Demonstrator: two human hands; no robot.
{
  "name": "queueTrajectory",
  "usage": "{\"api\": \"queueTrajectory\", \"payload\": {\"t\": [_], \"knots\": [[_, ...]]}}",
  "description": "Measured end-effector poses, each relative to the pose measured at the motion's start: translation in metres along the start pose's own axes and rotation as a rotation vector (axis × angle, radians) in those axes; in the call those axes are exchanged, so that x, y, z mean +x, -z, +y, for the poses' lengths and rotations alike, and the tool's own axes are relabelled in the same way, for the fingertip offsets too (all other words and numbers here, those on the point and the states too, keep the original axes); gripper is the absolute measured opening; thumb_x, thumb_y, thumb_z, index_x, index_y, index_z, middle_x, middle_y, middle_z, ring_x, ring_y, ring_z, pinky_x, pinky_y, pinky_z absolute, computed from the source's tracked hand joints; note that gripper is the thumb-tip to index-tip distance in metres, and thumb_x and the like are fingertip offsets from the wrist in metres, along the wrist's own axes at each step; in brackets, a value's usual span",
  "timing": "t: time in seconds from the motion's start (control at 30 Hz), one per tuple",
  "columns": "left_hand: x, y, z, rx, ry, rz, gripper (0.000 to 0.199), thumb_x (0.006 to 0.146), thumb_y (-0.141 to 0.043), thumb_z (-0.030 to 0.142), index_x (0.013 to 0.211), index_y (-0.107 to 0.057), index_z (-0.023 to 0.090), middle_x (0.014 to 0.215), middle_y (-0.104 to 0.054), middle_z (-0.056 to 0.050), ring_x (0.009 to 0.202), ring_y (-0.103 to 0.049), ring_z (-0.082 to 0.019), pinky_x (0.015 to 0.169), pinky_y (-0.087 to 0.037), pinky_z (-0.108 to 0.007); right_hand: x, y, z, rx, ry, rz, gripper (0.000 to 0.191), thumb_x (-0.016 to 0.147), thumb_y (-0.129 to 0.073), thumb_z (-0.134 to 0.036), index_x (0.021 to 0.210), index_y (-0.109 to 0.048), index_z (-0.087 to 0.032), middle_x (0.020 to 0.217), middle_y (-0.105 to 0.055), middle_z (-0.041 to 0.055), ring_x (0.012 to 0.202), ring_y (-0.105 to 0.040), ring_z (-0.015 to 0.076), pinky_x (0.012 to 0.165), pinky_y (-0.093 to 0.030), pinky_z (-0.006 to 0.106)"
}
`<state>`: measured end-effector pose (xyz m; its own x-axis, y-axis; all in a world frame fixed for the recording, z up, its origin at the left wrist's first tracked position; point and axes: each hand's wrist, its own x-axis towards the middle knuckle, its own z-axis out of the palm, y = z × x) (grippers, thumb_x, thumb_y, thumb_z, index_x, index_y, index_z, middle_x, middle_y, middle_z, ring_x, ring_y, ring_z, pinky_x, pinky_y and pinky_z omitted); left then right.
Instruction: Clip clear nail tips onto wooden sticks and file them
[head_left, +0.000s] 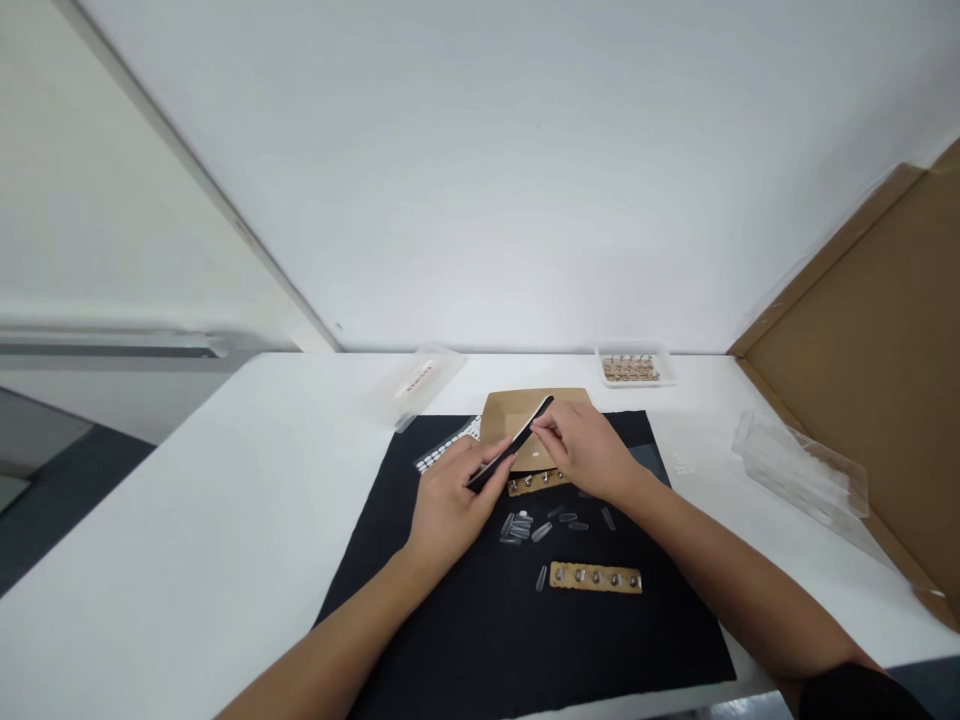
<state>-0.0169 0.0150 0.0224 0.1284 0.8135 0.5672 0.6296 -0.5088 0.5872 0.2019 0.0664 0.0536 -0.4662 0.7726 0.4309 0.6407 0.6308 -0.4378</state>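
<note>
My left hand [454, 490] is closed around the lower end of a black nail file [517, 440] with a pale edge, which slants up to the right. At the file's upper part, my right hand [589, 445] is pinched, its fingertips against or very near the file; whatever sits between them is too small to make out. Behind both hands stands an open brown cardboard tray [499, 415]. Below them, several clear false nail tips [517, 527] lie loose on a black mat [450, 630]. A tan strip with metal studs [596, 577] rests nearer to me, and another studded strip [532, 485] is partly hidden by the tray.
A sheet of white adhesive tabs [450, 445] lies left of the tray. Behind it is a translucent pouch [424, 385] with red print. A white box [667, 366] of studded strips stands by the wall. Clear plastic cases [802, 470] and a large cardboard panel [870, 370] are at right.
</note>
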Motion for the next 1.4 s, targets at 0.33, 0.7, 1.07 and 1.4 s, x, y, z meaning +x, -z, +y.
{"api": "queueTrajectory", "payload": {"t": [0.33, 0.7, 1.07, 1.4], "knots": [[0.000, 0.000, 0.001, 0.000, -0.021, 0.006, 0.022, 0.100, -0.066, 0.028, 0.116, -0.079, 0.019, 0.083, -0.071, -0.003, 0.072, -0.065, -0.016, 0.066, -0.052, -0.027, 0.001, 0.004, -0.002, 0.003, -0.036, 0.034, 0.009, 0.104, -0.058, -0.021, 0.095, -0.062, -0.021, 0.090, -0.073, 0.0044, 0.084, -0.065, 0.0216, 0.078, -0.045, 0.034], [0.000, 0.000, 0.002, 0.000, -0.030, 0.006, 0.023, 0.100, -0.066, 0.028, 0.118, -0.079, 0.019, 0.085, -0.073, -0.004, 0.073, -0.066, -0.016, 0.066, -0.052, -0.027, 0.002, 0.006, -0.002, 0.014, -0.050, 0.038, 0.009, 0.104, -0.060, -0.021, 0.096, -0.062, -0.021, 0.089, -0.073, 0.0036, 0.083, -0.066, 0.0207, 0.078, -0.045, 0.033], [0.000, -0.001, 0.001, 0.014, -0.059, 0.012, 0.023, 0.101, -0.065, 0.026, 0.119, -0.078, 0.018, 0.086, -0.073, -0.004, 0.077, -0.067, -0.017, 0.069, -0.054, -0.028, 0.003, 0.010, 0.004, -0.010, -0.117, 0.112, 0.009, 0.103, -0.059, -0.023, 0.094, -0.062, -0.021, 0.087, -0.073, 0.0038, 0.079, -0.066, 0.0204, 0.076, -0.045, 0.033], [0.001, 0.000, 0.008, 0.012, -0.135, 0.028, 0.020, 0.101, -0.066, 0.024, 0.116, -0.078, 0.018, 0.083, -0.073, -0.004, 0.076, -0.067, -0.017, 0.070, -0.055, -0.028, 0.004, 0.027, -0.001, -0.004, -0.157, 0.183, 0.011, 0.104, -0.057, -0.029, 0.097, -0.063, -0.022, 0.086, -0.075, 0.0029, 0.080, -0.070, 0.0203, 0.076, -0.047, 0.034]]}}
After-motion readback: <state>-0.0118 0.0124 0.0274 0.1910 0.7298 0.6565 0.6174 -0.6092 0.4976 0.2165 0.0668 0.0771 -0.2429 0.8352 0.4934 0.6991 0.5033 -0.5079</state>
